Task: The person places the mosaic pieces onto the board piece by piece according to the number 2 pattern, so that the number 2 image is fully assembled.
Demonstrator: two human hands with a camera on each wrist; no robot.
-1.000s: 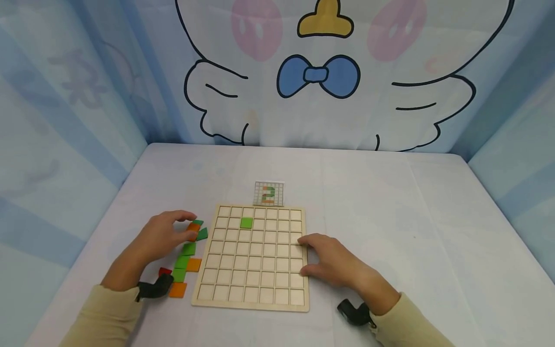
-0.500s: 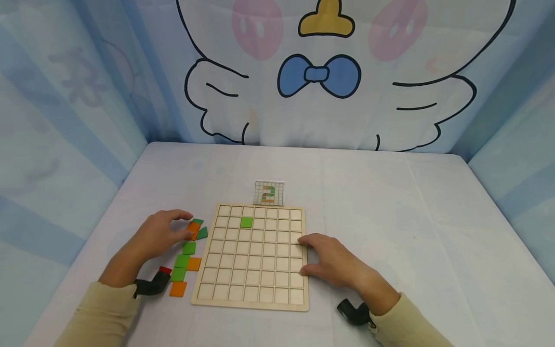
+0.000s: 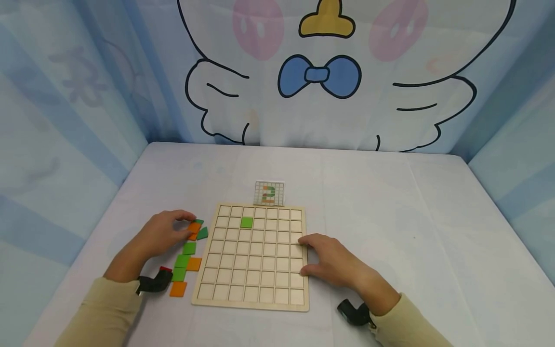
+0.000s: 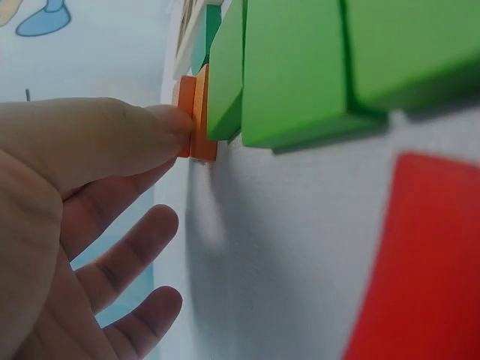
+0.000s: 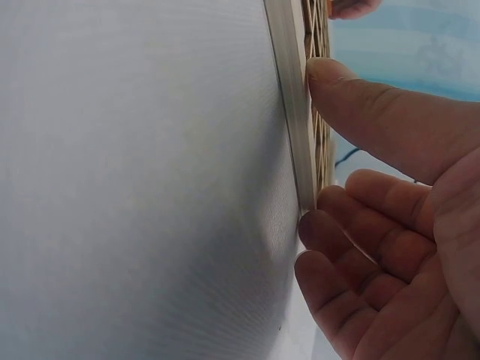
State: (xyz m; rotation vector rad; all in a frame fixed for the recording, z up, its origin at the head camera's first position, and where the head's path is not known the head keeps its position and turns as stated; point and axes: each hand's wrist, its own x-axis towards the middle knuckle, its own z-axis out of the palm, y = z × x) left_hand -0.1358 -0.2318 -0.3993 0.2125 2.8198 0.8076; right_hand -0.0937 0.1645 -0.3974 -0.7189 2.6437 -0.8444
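My left hand (image 3: 158,235) is at the far end of a loose group of tiles left of the board, its thumb and index finger pinching an orange tile (image 3: 194,227). In the left wrist view this orange tile (image 4: 184,90) stands over another orange tile (image 4: 201,112), the other fingers spread apart. My right hand (image 3: 336,260) touches the right edge of a wooden grid board (image 3: 307,299), thumb and fingers apart along the rim. One light green tile (image 3: 246,222) lies in a cell of the second row.
Light green tiles (image 3: 182,261), orange tiles (image 3: 178,289), dark green tiles (image 3: 202,233) and a red tile (image 3: 165,268) lie left of the board. A small pattern card (image 3: 269,193) rests at its far edge. Printed curtains (image 3: 318,115) stand behind the table.
My left hand shifts only slightly, back and then forward, around the orange tile. The right hand and the board stay in place.
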